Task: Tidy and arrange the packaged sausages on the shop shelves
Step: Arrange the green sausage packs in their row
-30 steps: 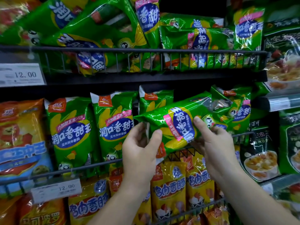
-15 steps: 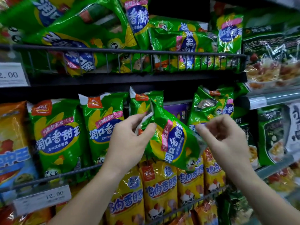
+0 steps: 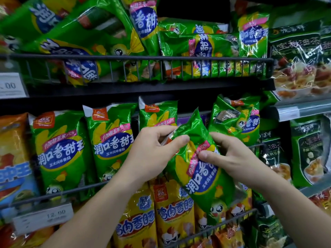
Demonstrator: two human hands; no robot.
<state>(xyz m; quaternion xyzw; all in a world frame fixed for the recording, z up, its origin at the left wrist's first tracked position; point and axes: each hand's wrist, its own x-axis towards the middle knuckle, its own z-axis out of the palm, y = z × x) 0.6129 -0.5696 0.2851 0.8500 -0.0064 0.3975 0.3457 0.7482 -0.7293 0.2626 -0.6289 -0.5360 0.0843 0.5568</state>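
At the lower left of the frame a price tag (image 3: 43, 219) is hanging, and two green packs (image 3: 59, 151) are standing upright above it. At centre, under the black shelf board (image 3: 161, 86), the left hand (image 3: 152, 154) is pinching the upper edge of a tilted green sausage pack (image 3: 202, 178). The right hand (image 3: 231, 158) is gripping its middle, thumb pressing on the label. Yellow packs (image 3: 172, 208) are standing just below.
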